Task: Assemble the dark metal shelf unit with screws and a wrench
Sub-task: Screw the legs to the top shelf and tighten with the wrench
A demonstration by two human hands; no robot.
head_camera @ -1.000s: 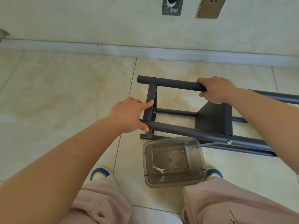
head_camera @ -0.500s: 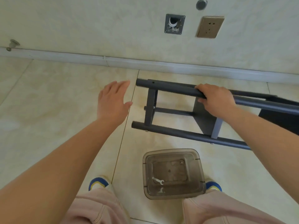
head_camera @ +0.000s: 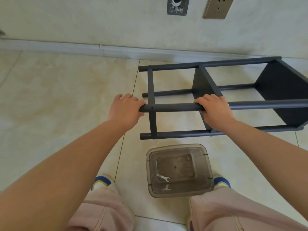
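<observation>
Left hand point(head_camera: 125, 108) moved onto shelf unit point(head_camera: 206, 97) tube; right hand point(head_camera: 215, 109) regripped nearer.

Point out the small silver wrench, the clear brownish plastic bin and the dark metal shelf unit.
Small silver wrench point(head_camera: 163, 177): head view, middle of its handle, inside the bin.
Clear brownish plastic bin point(head_camera: 177, 145): head view, far rim.
Dark metal shelf unit point(head_camera: 175, 107): head view, upper near tube between both hands.

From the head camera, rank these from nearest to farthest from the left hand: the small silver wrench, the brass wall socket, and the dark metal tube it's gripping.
1. Dark metal tube: gripped at its end by the left hand.
2. Small silver wrench: below and to the right, inside the clear brown plastic bin on the floor.
3. Brass wall socket: up on the wall, far right.
</observation>
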